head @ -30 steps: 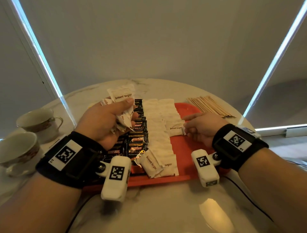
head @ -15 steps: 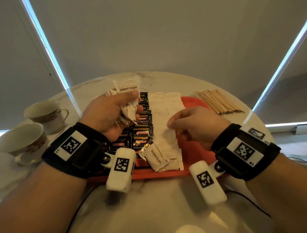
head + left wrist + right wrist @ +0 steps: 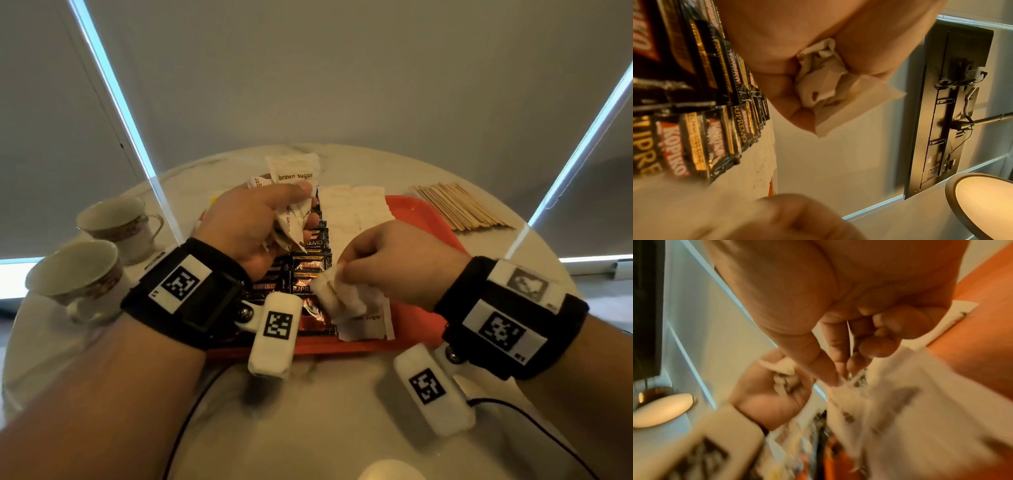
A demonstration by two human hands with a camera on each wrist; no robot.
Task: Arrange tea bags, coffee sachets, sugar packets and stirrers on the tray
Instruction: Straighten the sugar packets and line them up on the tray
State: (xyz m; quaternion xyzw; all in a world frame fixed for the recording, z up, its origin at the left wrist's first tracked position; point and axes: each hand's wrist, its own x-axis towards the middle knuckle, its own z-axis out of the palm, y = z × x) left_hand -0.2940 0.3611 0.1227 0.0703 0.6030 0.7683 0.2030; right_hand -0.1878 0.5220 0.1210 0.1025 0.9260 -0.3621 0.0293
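Under both your hands sits the red tray (image 3: 433, 222), carrying the rows of coffee sachets (image 3: 310, 262) between your grips and the laid sugar packets (image 3: 356, 209) beyond your right hand (image 3: 394, 263). Your left hand (image 3: 250, 229) is curled tight around a bunch of brown sugar packets (image 3: 293, 174). Your right thumb and fingers pinch one sugar packet (image 3: 337, 296) just above the tray's near rows.

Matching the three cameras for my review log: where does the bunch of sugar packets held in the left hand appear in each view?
Head: the bunch of sugar packets sits left of centre, gripped by the left hand above the coffee sachets.
Left wrist: upper centre, crumpled in the curled fingers.
Right wrist: small and blurred, lower left of centre.
Shared landmark: the orange tray, also seen at.
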